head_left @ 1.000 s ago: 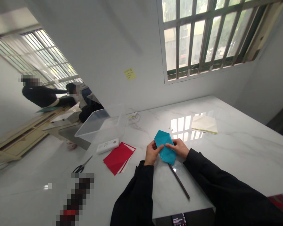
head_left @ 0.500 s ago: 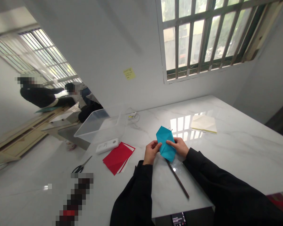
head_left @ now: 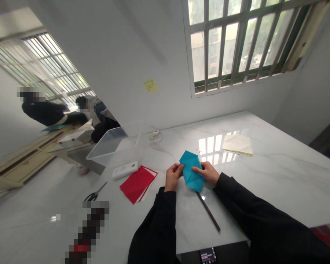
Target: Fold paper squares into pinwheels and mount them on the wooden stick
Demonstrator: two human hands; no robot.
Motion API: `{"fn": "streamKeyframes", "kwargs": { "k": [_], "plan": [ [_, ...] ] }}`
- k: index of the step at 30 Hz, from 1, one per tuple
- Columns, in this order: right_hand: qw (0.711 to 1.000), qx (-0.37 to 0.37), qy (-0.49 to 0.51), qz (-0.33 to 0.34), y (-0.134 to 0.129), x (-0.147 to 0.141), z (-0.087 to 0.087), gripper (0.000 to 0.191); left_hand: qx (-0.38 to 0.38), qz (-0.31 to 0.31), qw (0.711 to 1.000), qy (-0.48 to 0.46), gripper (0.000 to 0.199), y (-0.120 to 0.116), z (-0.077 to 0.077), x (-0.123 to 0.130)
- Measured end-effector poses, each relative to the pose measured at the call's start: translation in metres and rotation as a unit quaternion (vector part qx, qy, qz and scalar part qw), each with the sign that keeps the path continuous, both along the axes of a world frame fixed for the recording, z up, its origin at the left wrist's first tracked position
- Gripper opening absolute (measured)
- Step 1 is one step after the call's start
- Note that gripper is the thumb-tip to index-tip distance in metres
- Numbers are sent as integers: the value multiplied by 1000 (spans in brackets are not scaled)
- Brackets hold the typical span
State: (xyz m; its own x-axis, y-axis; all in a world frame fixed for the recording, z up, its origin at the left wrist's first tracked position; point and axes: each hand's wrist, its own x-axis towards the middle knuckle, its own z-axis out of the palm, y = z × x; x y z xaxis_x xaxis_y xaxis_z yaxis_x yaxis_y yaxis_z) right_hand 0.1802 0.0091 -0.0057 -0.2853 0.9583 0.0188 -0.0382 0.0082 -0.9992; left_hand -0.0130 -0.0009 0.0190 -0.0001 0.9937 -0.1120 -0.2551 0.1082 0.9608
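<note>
Blue paper (head_left: 191,171) has swung a bit since the last frame, with its far corner tipped left, and the left hand (head_left: 173,176) has shifted up along its edge. Now it sits between both hands, apparently lifted off the desk (head_left: 277,183), though that's hard to be sure of. Its long axis runs from the far corner down to a near tip, leaning toward the right hand (head_left: 207,173), which is closer to that tip. Left fingers (head_left: 178,169) pinch the left edge. Right fingers (head_left: 200,169) lie across the right side, but I can't tell if they're pinching. A dark stick (head_left: 207,211) lies just beyond the tip, with red paper (head_left: 136,185) and scissors (head_left: 93,196) off left.
</note>
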Motion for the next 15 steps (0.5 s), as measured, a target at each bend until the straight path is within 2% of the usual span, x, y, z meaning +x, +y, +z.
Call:
{"fn": "streamKeyframes", "kwargs": {
  "k": [9,15],
  "plan": [
    [1000,-17,-5,17,-1,-1,1,54,51,-5,999,16,48,0,2,-3],
    [999,-25,2,25,-1,-1,1,50,104,-20,992,76,22,0,5,-2]
  ]
}}
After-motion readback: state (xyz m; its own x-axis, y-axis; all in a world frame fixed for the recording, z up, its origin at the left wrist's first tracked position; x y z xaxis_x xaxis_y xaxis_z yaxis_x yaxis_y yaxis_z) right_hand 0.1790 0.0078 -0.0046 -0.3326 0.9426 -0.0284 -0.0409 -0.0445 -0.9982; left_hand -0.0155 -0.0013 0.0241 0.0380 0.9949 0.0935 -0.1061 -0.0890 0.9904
